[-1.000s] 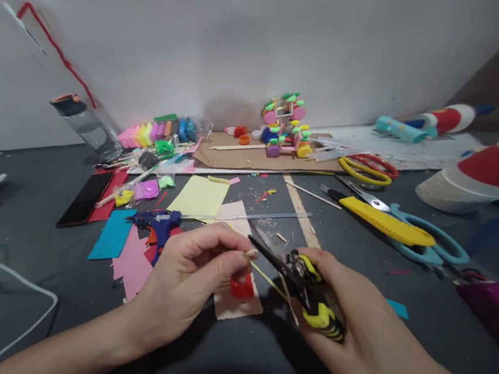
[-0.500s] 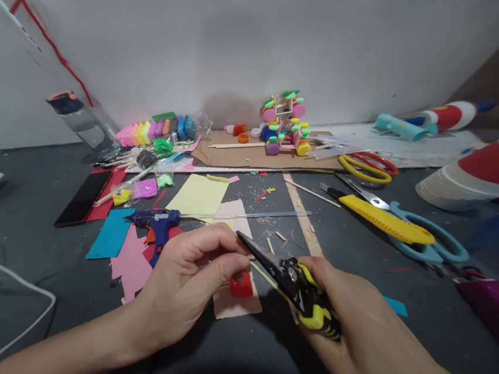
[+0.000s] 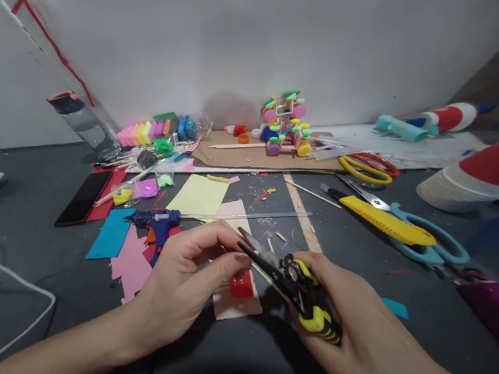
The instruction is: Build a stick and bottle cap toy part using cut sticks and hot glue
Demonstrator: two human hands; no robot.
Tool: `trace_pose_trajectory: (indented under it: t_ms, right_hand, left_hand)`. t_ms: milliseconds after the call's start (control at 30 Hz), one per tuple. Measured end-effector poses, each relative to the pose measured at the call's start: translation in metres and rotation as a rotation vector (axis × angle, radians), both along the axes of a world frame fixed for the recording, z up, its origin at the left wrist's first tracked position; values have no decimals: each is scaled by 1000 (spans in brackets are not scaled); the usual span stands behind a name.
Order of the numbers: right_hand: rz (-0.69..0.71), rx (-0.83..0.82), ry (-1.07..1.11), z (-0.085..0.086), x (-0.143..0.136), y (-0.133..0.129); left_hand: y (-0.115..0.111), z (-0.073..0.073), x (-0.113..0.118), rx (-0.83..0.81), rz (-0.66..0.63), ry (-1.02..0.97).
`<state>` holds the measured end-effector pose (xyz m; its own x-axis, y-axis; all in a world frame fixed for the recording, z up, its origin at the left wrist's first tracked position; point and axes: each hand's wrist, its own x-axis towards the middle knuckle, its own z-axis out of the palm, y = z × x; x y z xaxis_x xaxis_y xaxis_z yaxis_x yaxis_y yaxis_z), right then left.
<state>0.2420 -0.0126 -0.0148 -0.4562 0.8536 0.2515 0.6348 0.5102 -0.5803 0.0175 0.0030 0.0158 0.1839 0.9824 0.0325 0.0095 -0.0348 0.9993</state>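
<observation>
My left hand [image 3: 196,282] is closed, with thumb and fingertips pinched together. What they hold is too small or hidden to make out. Black-and-yellow snips [image 3: 287,279] are wrapped in my right hand [image 3: 351,320], their two jaws slightly apart and their tips right at my left fingertips. Under the hands, a pale pink paper [image 3: 237,312] lies on the dark table, and a red plastic piece [image 3: 242,285] rests on it. Short cut stick pieces [image 3: 280,237] are scattered just beyond the snips.
On the left are a blue glue gun [image 3: 162,222], coloured papers [image 3: 112,235] and a phone [image 3: 84,197]. A yellow utility knife [image 3: 385,219] lies over blue-handled scissors [image 3: 451,244] on the right. At the back, a colourful model [image 3: 284,123] stands on cardboard [image 3: 230,156]. Stacked paper cups [image 3: 475,173] lie far right.
The jaws of the snips have parted a little, and their tips have shifted slightly at the left fingertips. Both hands otherwise stay nearly in place.
</observation>
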Motion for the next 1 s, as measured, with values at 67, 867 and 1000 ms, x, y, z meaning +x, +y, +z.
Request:
trace_pose_trajectory:
  t_ms: [67,867,1000]
  right_hand:
    - [0,24,12,0,-2,1]
    - [-2,5,-11,4,-2,-1]
    - [4,10,-53,4,0,-1]
  left_hand:
    - [0,-1,0,-4,6,-7]
    - [-3,0,-1,111,43,57]
    - [-3,-1,0,101,52,77]
